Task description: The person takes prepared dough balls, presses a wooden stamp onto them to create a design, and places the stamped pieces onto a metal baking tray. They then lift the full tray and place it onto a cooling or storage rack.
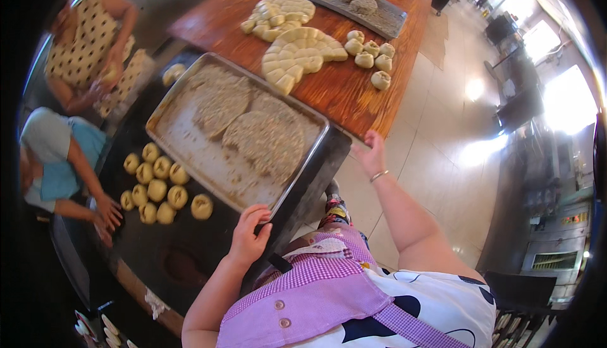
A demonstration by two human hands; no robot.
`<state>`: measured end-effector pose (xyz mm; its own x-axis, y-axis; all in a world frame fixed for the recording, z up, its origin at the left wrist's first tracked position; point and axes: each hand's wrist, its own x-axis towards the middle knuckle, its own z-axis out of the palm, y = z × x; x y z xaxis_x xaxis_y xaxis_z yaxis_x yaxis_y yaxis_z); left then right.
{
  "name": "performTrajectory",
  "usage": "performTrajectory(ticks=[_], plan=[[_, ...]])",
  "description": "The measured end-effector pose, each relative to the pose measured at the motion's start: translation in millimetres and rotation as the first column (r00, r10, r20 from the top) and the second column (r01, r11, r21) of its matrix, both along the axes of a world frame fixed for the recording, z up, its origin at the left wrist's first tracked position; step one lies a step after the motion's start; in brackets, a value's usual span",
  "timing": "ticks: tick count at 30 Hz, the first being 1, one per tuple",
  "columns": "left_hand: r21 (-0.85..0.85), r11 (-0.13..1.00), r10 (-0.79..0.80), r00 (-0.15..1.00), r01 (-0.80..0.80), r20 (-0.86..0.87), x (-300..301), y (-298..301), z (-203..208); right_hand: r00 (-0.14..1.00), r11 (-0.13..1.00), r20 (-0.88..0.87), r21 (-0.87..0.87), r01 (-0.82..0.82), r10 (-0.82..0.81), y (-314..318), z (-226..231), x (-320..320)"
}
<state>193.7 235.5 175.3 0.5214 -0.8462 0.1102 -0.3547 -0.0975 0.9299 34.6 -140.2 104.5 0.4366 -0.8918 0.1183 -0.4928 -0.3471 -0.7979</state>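
Note:
My left hand [250, 237] is at the near corner of a large metal tray [165, 109], its fingers loosely bent against or just beside the rim. Nothing shows between its fingers and thumb. Off the tray's right side, over the floor by the wooden table's corner, my right hand [370, 153] is raised with fingers apart and holds nothing. In the tray lie flat, speckled mounds of filling [265, 146], with bits smeared over the bare metal. Left of the tray, several round stuffed dough buns [157, 190] sit on the black worktop [174, 247].
The wooden table [221, 22] bears cut dough slabs [300, 54], several buns [364, 60] and a second tray [395, 22] with filling. Two people work along the left; one person's hands [106, 215] rest near the buns. Tiled floor [436, 139] runs along the right.

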Motion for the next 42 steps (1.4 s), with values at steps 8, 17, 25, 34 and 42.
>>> performTrajectory(ticks=[8, 17, 25, 34, 42], plan=[[-0.012, 0.999, -0.034, 0.974, 0.033, -0.226, 38.1, -388.6, -48.5, 0.990, 0.992, -0.133, 0.111, 0.064, -0.049, -268.5, -22.0, 31.6], [0.525, 0.733, 0.314, 0.900, -0.432, 0.303, 58.8, -685.3, -93.8, 0.938, 0.938, -0.011, 0.021, -0.346, 0.347, -306.2, -55.5, 56.8], [0.149, 0.901, 0.338, 0.876, -0.407, 0.345, 37.4, -680.4, -113.2, 0.946, 0.958, 0.168, -0.117, -0.262, 0.279, -276.2, -59.2, 17.3], [0.081, 0.997, 0.050, 0.689, 0.013, -0.723, 65.1, -407.2, -47.0, 0.957, 0.929, 0.141, 0.241, -0.282, 0.254, -184.7, -24.3, 20.4], [-0.087, 0.766, -0.050, 0.076, -0.637, -0.996, 2.3, -40.9, -4.6, 0.751, 0.115, 0.508, 0.791, -0.601, 0.422, 41.8, 36.9, 119.4]])
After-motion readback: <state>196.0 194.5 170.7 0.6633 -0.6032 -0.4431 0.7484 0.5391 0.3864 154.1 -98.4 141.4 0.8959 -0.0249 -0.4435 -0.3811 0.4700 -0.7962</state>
